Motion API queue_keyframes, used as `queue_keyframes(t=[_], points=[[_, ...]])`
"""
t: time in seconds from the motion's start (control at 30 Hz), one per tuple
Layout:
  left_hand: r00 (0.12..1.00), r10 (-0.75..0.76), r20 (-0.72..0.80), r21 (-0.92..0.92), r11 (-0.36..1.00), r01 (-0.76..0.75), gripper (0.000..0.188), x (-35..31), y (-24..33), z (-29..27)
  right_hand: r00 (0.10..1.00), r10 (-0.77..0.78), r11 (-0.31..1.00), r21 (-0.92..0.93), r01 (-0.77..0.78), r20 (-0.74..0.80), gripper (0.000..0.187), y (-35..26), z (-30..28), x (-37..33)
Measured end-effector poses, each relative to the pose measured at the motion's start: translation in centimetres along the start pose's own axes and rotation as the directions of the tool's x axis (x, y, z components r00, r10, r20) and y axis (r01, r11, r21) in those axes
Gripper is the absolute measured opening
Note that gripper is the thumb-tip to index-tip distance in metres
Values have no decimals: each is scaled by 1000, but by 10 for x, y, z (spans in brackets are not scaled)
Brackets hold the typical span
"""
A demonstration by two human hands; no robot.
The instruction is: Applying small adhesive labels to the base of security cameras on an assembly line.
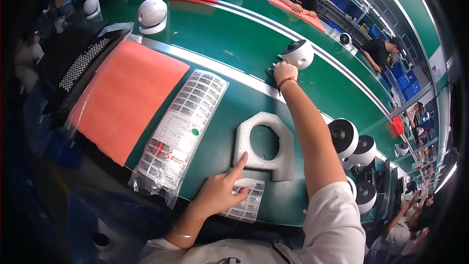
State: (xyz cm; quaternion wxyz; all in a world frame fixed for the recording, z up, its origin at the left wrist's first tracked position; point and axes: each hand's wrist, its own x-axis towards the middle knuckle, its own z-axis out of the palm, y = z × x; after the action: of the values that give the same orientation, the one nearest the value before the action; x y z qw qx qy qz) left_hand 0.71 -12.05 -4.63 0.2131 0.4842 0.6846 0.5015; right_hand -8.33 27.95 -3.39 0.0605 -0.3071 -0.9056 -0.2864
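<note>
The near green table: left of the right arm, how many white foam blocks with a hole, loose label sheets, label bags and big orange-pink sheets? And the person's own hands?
White foam block with round hole: 1
Loose white label sheet: 1
Clear plastic bag of white labels: 1
Orange-pink rectangular sheet: 1
Bare hands, left hand and right hand: 2
Total: 6

Bright, even light fills the bench around the foam [243, 139], with soft shadow at its near edge. Far right of it, a tube [445, 178] glows white. Left of it, the plastic bag [183, 117] catches glare. Farthest from the foam, straight lines bend and surroundings darken to black.
</note>
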Motion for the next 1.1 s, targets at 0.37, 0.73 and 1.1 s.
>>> queue_keyframes(t=[0.37, 0.73, 1.1], points=[[1000, -24, 16, 46, 999, 23, 86, -8, -5, 1, 950, -310, 908, 307, 284, 38, 31, -20, -137, -68], [995, -2, -96, -47, 999, -3, 70, -4, -6, -5, 817, -403, 915, 172, 365, 412, 21, 52, -247, -192], [995, 85, -51, 118, 990, -79, 67, -3, 1, 3, 974, 99, 959, 242, -148, 204, 125, 184, -124, -288]])
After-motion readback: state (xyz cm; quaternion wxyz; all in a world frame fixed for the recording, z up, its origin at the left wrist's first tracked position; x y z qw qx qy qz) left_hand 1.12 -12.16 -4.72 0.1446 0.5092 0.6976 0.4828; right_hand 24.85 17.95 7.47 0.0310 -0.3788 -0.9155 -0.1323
